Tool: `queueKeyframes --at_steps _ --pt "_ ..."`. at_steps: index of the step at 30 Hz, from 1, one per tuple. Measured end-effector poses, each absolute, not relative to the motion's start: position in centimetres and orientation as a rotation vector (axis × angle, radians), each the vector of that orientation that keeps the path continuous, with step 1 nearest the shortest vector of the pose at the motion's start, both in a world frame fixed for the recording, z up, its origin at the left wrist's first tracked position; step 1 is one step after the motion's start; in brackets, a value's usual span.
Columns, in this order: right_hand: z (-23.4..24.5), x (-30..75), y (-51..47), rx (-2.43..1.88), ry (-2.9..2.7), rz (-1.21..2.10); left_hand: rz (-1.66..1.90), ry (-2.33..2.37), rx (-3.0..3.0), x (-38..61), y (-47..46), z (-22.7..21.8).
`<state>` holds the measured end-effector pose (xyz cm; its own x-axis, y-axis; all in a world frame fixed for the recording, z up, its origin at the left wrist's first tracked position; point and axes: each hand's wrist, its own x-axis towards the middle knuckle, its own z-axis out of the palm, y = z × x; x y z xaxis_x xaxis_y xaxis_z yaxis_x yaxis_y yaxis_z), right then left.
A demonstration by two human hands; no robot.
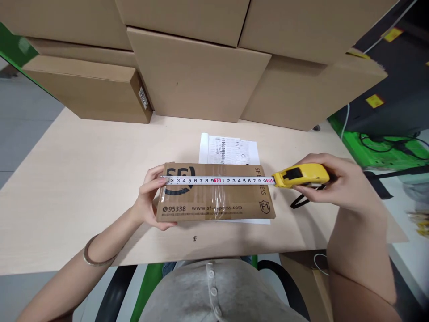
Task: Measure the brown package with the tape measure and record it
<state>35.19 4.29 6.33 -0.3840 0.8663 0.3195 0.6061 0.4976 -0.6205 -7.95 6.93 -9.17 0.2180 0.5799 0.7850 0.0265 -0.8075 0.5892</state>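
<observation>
Tape [219, 180], pinned at the box [214, 197] edge by the left hand [150, 197], could slip and recoil into the case [301, 175] gripped by the right hand [338, 183].

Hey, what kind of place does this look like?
Probably a parcel packing or shipping station. Plain cardboard boxes are stacked at the back of the table, a printed slip lies under a courier-branded carton, and a tape measure spans it.
</observation>
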Motion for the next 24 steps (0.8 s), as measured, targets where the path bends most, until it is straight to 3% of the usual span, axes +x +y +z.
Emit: queueKeyframes --at_steps 24 --pt "4.1 35.3 4.7 -1.267 -2.047 0.678 1.546 0.430 2.213 -7.7 6.9 -8.2"
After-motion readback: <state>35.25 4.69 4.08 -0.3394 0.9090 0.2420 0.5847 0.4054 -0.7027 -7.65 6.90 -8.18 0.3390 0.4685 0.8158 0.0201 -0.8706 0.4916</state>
